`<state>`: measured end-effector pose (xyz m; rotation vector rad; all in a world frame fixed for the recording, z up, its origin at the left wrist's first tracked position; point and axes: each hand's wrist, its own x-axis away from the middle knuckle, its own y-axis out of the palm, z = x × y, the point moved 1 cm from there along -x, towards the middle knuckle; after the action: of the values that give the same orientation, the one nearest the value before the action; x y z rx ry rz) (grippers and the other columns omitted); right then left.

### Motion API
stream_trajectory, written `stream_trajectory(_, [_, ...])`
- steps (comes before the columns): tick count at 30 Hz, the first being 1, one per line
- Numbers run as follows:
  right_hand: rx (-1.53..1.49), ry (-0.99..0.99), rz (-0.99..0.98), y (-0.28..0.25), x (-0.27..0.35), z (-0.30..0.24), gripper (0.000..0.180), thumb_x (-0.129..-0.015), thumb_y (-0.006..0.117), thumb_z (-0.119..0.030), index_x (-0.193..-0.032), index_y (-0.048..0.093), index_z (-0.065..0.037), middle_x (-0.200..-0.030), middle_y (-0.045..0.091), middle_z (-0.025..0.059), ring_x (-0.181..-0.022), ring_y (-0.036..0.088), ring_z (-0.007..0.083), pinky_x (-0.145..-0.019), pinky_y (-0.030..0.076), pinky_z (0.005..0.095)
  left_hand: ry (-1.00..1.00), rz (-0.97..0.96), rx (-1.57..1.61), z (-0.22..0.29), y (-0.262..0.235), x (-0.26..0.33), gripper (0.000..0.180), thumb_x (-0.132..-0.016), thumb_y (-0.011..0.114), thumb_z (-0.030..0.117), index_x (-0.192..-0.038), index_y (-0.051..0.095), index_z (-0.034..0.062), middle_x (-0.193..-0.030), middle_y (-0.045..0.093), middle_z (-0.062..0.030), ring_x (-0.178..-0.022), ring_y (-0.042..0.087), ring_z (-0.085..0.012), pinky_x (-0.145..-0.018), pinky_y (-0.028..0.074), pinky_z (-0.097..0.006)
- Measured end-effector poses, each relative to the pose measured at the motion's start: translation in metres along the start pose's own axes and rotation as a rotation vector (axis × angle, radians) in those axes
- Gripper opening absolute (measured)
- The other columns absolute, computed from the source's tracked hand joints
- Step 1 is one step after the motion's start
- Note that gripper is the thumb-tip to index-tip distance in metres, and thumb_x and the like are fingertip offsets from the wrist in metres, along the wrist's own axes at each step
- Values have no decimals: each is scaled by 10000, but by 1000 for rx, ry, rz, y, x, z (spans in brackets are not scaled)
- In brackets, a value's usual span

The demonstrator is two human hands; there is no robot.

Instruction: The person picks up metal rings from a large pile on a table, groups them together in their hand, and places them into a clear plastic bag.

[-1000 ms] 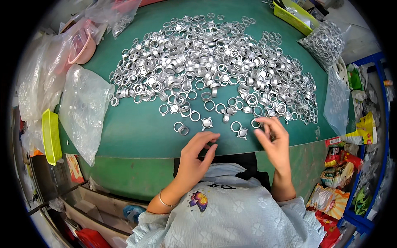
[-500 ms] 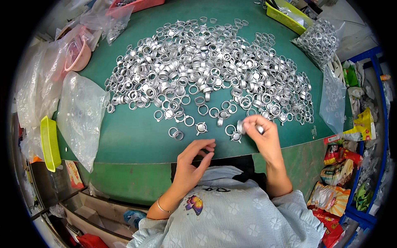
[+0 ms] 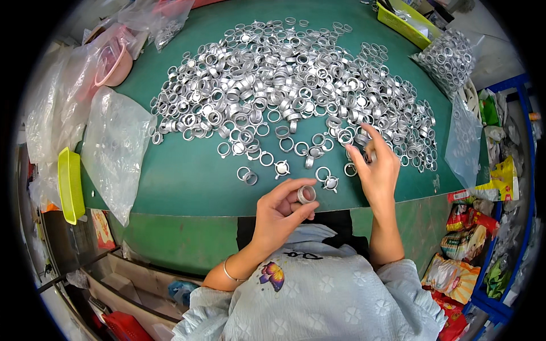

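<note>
Green table (image 3: pixel 187 176) bears heaped silver rings (image 3: pixel 290 91), plastic bags (image 3: pixel 114 148) alongside.

A green-topped table (image 3: pixel 187 176) filled the view under even light; clear plastic bags (image 3: pixel 116 148) lay at its left edge beside a yellow basket (image 3: pixel 69 184); a blue rack (image 3: pixel 515 170) of coloured packets (image 3: pixel 460 273) stood right.

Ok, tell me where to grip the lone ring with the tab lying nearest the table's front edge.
Pinch the ring with the tab across its round rim from above. It lies flat on the green table, apart from the pile of metal rings, so fingertips can close on opposite sides, avoiding the tab.
</note>
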<state>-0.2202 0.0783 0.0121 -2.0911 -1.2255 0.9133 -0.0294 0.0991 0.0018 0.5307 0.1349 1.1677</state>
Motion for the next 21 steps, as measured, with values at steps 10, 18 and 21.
stream_trajectory(10, [-637, 213, -260, 3, 0, 12, 225, -787, 649, -136, -973, 638, -10, -596, 466, -17, -514, 377, 48, -461, 292, 207, -63, -12, -25, 0, -11, 6, 250, -856, 521, 29, -1096, 537, -37, -821, 574, -71, -678, 559, -122, -618, 464, -239])
stream_trajectory(18, [-1413, 570, -525, -29, 15, 32, 388, -952, 404, -263, -1043, 545, 87, -563, 296, -69, -478, 241, 19, -423, 199, 173, -104, -7, -73, -3, -6, 2, 271, -845, 558, 42, -1109, 541, -19, -876, 588, -65, -747, 567, -108, -690, 474, -230])
stream_trajectory(21, [-1379, 575, -371, -56, 16, 63, 411, -955, 391, -290, -1046, 536, 84, -558, 279, -60, -468, 233, 32, -415, 212, 176, -75, 80, -191, 1, 3, 5, 247, -833, 521, 18, -1072, 552, -34, -840, 579, -91, -701, 557, -135, -661, 470, -252])
